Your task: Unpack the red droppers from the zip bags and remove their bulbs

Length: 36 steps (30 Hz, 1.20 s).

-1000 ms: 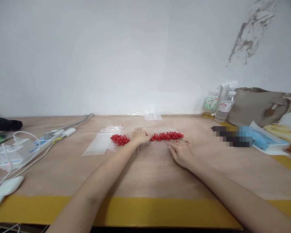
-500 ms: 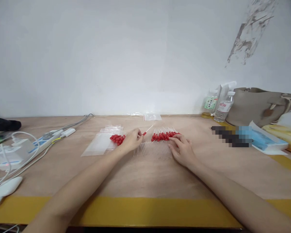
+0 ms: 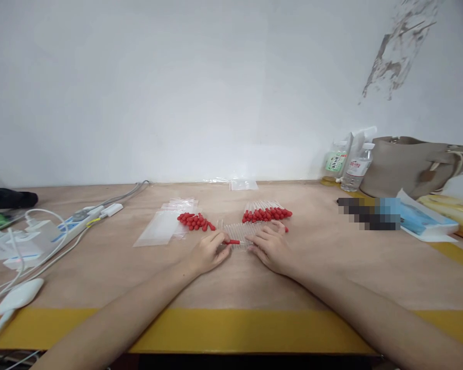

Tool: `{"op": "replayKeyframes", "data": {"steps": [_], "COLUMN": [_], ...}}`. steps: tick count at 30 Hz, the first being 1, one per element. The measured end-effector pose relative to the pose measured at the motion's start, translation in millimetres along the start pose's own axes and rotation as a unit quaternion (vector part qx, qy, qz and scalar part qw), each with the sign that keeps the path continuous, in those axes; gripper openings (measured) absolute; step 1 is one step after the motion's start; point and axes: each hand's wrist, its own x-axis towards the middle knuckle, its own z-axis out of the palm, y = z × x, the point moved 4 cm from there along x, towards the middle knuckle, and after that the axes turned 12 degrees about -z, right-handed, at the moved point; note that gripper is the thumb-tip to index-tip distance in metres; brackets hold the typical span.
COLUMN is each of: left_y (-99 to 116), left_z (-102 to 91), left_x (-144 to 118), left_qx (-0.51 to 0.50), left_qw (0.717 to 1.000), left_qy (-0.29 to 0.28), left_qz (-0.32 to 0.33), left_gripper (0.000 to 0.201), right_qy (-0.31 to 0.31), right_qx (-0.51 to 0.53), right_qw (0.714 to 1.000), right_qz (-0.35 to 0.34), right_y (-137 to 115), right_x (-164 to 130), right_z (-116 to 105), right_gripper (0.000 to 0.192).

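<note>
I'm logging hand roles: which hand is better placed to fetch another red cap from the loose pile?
Probably the left hand. The red cap pile lies just beyond it on the left, while the right hand rests on the clear tubes farther away.

Our wooden table [image 3: 254,288] carries red caps [image 3: 195,221], red-capped droppers [image 3: 268,213], clear bags [image 3: 158,228], a power strip [image 3: 67,226], bottles [image 3: 355,167].

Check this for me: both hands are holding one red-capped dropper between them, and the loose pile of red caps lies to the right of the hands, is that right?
Not quite. The head view shows the loose pile of red caps to the left of the hands, beside the clear bags. The left hand and right hand do hold one red-capped dropper between them.
</note>
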Motion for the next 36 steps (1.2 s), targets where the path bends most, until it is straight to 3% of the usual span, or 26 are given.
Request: {"op": "replayKeyframes", "data": {"steps": [4,11,18,29,33,36], "left_y": [6.7,15.0,18.2,17.0,2.7,-29.0], "left_z": [0.5,2.2,0.5,-0.9,-9.4,-36.1], "left_x": [0.3,3.5,3.9,1.2,2.4,13.4], "left_qx": [0.067,0.159,0.156,0.114,0.099,0.078], "left_qw": [0.997,0.983,0.983,0.988,0.994,0.993], "left_qy": [0.025,-0.001,-0.025,-0.069,-0.043,0.039], "left_qz": [0.037,0.093,0.092,0.081,0.034,-0.084], "left_gripper": [0.015,0.018,0.024,0.023,0.026,0.029], "right_qy": [0.002,-0.015,0.050,0.048,0.045,0.042], "right_qx": [0.031,0.075,-0.015,-0.073,-0.053,-0.064], "right_qw": [0.999,0.997,0.996,0.991,0.996,0.996], "right_qz": [0.024,0.014,-0.071,-0.102,-0.062,0.034], "right_y": [-3.6,-9.0,-10.4,-8.2,4.3,28.4], "right_x": [0.5,3.0,1.6,-8.6,-12.6,-16.7], "right_z": [5.5,8.2,-2.6,-11.1,-19.3,-26.8], "right_gripper": [0.021,0.032,0.027,0.024,0.025,0.025]}}
